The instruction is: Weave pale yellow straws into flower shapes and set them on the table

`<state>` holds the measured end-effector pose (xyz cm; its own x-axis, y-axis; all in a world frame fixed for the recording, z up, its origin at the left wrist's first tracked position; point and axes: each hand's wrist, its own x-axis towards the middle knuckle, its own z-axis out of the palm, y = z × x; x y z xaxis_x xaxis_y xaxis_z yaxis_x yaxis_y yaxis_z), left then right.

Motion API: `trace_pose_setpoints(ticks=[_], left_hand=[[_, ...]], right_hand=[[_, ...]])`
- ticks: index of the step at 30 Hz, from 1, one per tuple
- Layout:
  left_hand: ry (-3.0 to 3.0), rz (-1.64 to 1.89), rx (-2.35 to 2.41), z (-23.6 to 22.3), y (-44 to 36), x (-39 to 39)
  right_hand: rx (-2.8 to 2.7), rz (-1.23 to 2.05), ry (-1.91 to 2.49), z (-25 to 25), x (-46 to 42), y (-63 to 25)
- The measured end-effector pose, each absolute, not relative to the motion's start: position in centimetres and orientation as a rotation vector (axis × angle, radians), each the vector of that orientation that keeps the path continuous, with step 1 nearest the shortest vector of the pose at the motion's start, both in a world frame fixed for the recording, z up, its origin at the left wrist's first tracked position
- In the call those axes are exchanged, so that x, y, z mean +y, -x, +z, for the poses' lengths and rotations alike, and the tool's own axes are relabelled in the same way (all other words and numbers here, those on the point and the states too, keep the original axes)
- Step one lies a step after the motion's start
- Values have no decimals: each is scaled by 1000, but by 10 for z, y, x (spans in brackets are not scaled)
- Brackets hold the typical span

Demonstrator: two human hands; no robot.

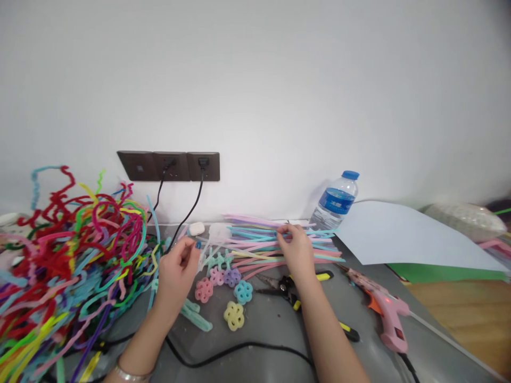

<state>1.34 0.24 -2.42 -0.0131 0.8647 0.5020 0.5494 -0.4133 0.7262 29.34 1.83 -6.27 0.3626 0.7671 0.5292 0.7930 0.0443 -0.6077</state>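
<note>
A row of pastel pipe cleaners (pixel 255 244) lies along the wall. My right hand (pixel 295 250) reaches over them, with thumb and forefinger pinched at a blue strand. My left hand (pixel 179 266) is curled closed to the left of the row. A small blue spot shows at its fingertips; whether it is a nail or a held piece I cannot tell. Between my hands lie pipe-cleaner flowers: a pink flower (pixel 204 290), a purple flower (pixel 232 276), a blue flower (pixel 243 292) and a yellow flower (pixel 233 316). Green twisted pieces (pixel 196 315) rest by my left wrist.
A tangled heap of coloured pipe cleaners (pixel 80 266) fills the left side. Black-and-yellow pliers (pixel 285 289) lie partly under my right forearm. A pink glue gun (pixel 389 308), water bottle (pixel 337 199) and white paper (pixel 407 234) are to the right. A black cable (pixel 239 346) crosses the front.
</note>
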Motion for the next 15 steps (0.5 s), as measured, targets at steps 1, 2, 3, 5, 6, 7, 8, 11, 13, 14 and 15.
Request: trace_pose_setpoints(ticks=[1, 2, 3, 5, 6, 7, 8, 11, 13, 14, 15], left_hand=[[-1943, 1394, 1474, -24, -13, 2], [-1936, 1393, 1471, -24, -13, 2], [-1932, 1396, 1471, -24, -13, 2], [-1933, 1401, 1472, -24, -13, 2], [-1937, 1405, 1473, -24, -13, 2], [-1943, 1407, 1474, -24, -12, 2], [-1949, 1409, 1477, -24, -12, 2], [-1945, 1401, 1473, -25, -12, 3], [-1938, 1397, 1474, -26, -12, 3], [-1937, 1396, 1476, -25, -12, 3], [-1937, 1396, 1478, -25, -12, 4]], right_hand=[[-1383, -72, 1690, -62, 19, -294], [-1376, -94, 1671, -61, 19, -294], [-1371, -103, 1647, -59, 19, -293], [-1375, -84, 1581, -55, 19, -292], [-1384, -60, 1543, -54, 19, -291], [-1394, -18, 1505, -52, 18, -290], [-1401, 52, 1466, -51, 18, -288], [-1459, 444, 1349, -49, 15, -281], [-1530, 709, 1297, -50, 13, -277], [-1573, 782, 1292, -50, 13, -275], [-1614, 813, 1299, -51, 12, -273]])
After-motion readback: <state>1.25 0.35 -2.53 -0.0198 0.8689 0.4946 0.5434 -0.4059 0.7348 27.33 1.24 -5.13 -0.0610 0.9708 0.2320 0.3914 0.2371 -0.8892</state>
